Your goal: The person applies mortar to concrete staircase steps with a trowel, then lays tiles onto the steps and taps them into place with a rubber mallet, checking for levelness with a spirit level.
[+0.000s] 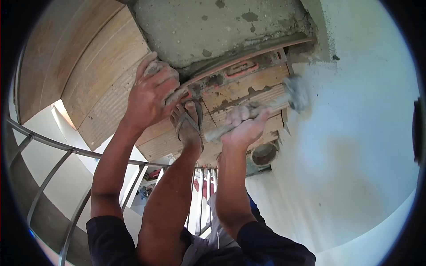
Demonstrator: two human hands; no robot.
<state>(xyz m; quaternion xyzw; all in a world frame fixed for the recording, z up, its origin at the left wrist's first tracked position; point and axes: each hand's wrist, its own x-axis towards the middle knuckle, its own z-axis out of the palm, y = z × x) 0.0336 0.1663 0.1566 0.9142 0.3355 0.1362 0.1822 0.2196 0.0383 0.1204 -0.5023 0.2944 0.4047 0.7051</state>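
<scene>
The mallet [296, 94] is in our right hand [244, 126], its head beside the wall [350, 133] and above the wood-look tiles [248, 86]. We have the right hand closed around the handle, fingers wrapped over it and the thumb lying along it toward the head, while the butt end sticks out on the other side of the fist. The head is blurred, so we cannot tell whether it touches anything.

Our left hand [153, 91] is partly closed, fingers bent and smeared with grey, at the near end of the long level [242, 68]. We see its fingertips at that end, but cannot tell how firmly they grip or press. The level, with red-rimmed openings, runs along the edge of the tiles, next to the rough grey mortar bed [213, 31].

Just beside the left hand we have a sandalled foot [188, 122]. Nearer to us than the mallet lies a round dark opening [265, 154], close to the wall, and a metal railing [84, 152] curves past our left forearm.
</scene>
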